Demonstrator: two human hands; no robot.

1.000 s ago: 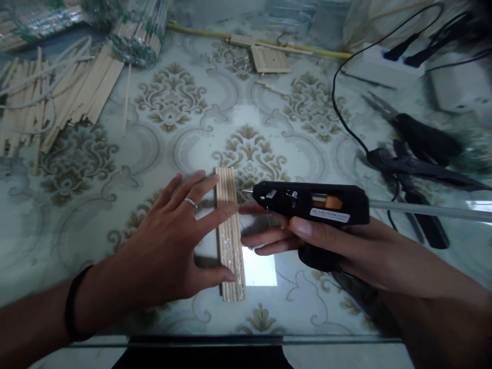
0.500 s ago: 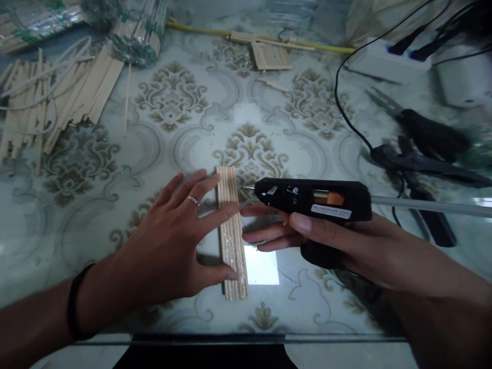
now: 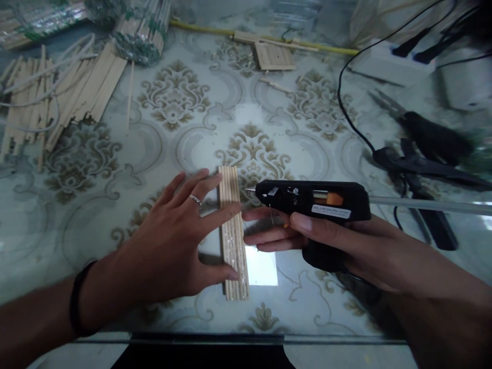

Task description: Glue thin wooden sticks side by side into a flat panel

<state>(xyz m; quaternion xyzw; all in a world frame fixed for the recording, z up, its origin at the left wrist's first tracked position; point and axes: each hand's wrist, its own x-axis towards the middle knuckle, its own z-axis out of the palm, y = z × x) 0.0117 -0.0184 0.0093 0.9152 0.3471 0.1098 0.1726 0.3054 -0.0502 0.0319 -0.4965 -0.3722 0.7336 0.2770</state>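
Observation:
A narrow panel of glued wooden sticks [image 3: 233,241] lies lengthwise on the patterned glass table [image 3: 154,148]. My left hand [image 3: 175,241] lies flat with fingers spread, its index finger and thumb pressing on the panel. My right hand [image 3: 346,246] grips a black hot glue gun [image 3: 313,201], its metal tip pointing left just beside the panel's right edge. A clear glue stick [image 3: 430,205] juts from the gun's rear.
Loose wooden sticks [image 3: 57,97] are piled at the far left, with wrapped bundles [image 3: 140,31] behind. A small stick assembly [image 3: 274,55] lies at the back. Black pliers and cutters [image 3: 426,148], a black cable [image 3: 346,102] and a power strip [image 3: 380,66] crowd the right.
Almost nothing has moved. Both hands hold their places on the panel and glue gun; only the camera view has drifted slightly.

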